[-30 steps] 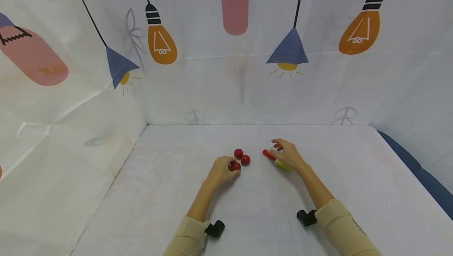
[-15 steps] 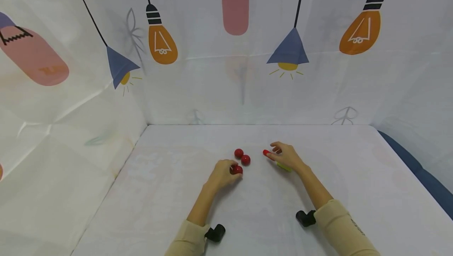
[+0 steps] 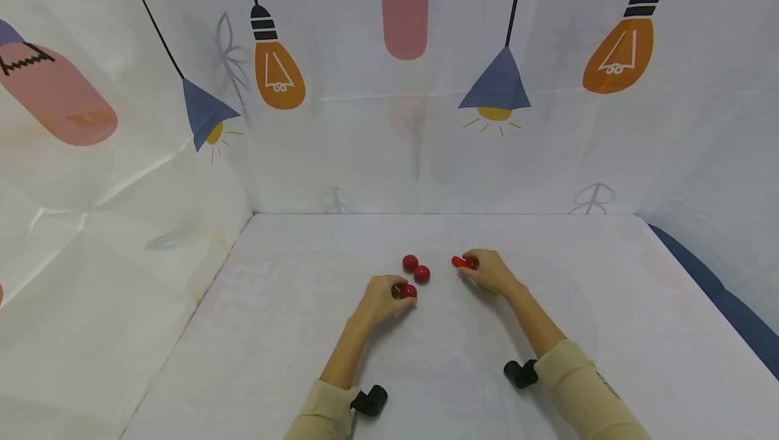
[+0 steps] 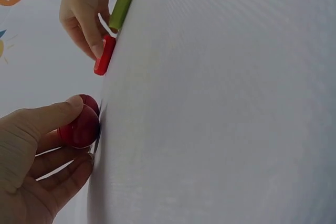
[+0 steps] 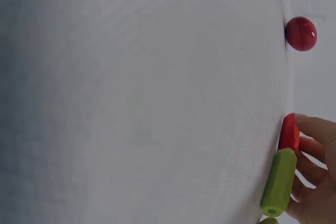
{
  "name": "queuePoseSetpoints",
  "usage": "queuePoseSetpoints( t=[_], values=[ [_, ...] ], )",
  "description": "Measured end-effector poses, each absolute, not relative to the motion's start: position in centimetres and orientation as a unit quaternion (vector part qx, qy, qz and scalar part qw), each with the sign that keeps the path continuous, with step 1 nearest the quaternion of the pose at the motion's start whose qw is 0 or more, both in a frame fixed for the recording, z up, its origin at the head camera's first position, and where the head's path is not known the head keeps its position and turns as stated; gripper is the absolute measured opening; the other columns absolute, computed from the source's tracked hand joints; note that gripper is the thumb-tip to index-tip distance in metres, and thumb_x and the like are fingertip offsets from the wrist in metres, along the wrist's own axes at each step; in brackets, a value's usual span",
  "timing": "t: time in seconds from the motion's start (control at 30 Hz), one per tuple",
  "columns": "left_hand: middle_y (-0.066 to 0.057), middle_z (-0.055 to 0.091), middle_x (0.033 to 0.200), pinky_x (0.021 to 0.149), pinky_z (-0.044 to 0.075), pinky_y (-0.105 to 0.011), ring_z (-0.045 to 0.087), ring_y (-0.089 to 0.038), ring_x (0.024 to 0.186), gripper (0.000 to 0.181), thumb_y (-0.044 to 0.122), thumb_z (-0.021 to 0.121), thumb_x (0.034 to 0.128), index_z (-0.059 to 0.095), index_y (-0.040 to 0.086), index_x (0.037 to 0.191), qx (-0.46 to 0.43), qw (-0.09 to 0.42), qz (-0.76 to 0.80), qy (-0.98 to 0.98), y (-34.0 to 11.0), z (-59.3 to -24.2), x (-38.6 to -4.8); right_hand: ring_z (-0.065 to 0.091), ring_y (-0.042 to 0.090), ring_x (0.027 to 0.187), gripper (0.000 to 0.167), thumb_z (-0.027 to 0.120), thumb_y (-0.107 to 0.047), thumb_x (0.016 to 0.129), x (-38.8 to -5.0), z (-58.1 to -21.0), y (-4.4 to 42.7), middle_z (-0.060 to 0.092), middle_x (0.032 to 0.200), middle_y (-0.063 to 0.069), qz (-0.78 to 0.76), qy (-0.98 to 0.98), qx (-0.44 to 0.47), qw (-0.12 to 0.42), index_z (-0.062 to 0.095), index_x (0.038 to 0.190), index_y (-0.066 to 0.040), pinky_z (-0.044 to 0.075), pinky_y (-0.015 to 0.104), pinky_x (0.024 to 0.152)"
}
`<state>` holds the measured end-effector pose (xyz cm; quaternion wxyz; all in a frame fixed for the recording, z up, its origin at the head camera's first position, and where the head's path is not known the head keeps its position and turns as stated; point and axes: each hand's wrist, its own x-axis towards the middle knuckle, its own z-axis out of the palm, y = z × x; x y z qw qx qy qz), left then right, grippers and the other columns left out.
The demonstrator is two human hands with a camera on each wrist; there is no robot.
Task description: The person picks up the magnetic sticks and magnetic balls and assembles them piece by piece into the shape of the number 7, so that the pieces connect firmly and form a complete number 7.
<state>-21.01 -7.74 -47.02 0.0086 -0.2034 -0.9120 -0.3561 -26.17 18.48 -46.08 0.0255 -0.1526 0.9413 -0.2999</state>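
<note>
My left hand point(image 3: 379, 299) holds a glossy dark red ball point(image 4: 81, 129) with a fine seam, its thumb on top. Two more red balls, the far one point(image 3: 410, 263) and the nearer one point(image 3: 422, 274), sit just beyond it. On the right, my right hand point(image 3: 490, 271) pinches a short red faceted stick point(image 5: 289, 132), thumb against its end. A lime-green faceted piece point(image 5: 279, 182) with a hole in its end lies in line with the red stick, end to end. In the head view my right hand hides most of the green piece.
Everything lies on a white tabletop point(image 3: 450, 372). A white printed sheet point(image 3: 353, 142) hangs behind it, and another wall of sheet stands at the left. Black wrist cameras are on both wrists, the left one point(image 3: 371, 401) and the right one point(image 3: 520, 374).
My left hand has drawn its ball slightly toward me, away from the other two. My right hand has lowered, and its fingers have closed round the red stick.
</note>
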Motion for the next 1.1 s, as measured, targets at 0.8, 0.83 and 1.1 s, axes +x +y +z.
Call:
queuePoseSetpoints(
  t=[0.8, 0.83, 1.1],
  values=[
    [-0.009, 0.066, 0.087, 0.067, 0.048, -0.023, 0.057, -0.016, 0.076, 0.035, 0.019, 0.077, 0.0779, 0.068, -0.004, 0.103, -0.185, 0.03, -0.411, -0.892, -8.1, -48.0, -21.2, 0.057, 0.031, 0.087, 0.025, 0.062, -0.005, 0.085, -26.3, -46.2, 18.5, 0.064, 0.097, 0.021, -0.295, 0.94, -0.168, -0.006, 0.063, 0.104, 0.012, 0.048, 0.047, 0.08],
    [-0.009, 0.066, 0.086, 0.067, 0.048, -0.022, 0.057, -0.016, 0.076, 0.035, 0.019, 0.077, 0.078, 0.068, -0.004, 0.103, -0.184, 0.03, -0.41, -0.893, -8.1, -48.0, -21.2, 0.058, 0.031, 0.087, 0.025, 0.062, -0.005, 0.085, -26.2, -46.1, 18.5, 0.063, 0.097, 0.021, -0.303, 0.938, -0.167, -0.006, 0.063, 0.105, 0.012, 0.048, 0.047, 0.08],
    [-0.008, 0.066, 0.087, 0.068, 0.048, -0.023, 0.057, -0.015, 0.077, 0.035, 0.02, 0.076, 0.0787, 0.068, -0.003, 0.104, -0.188, 0.032, -0.415, -0.889, -8.1, -48.1, -21.2, 0.058, 0.03, 0.085, 0.024, 0.061, -0.002, 0.085, -25.4, -45.5, 18.8, 0.063, 0.098, 0.02, -0.333, 0.928, -0.166, 0.005, 0.063, 0.106, 0.01, 0.049, 0.045, 0.079]
  ],
)
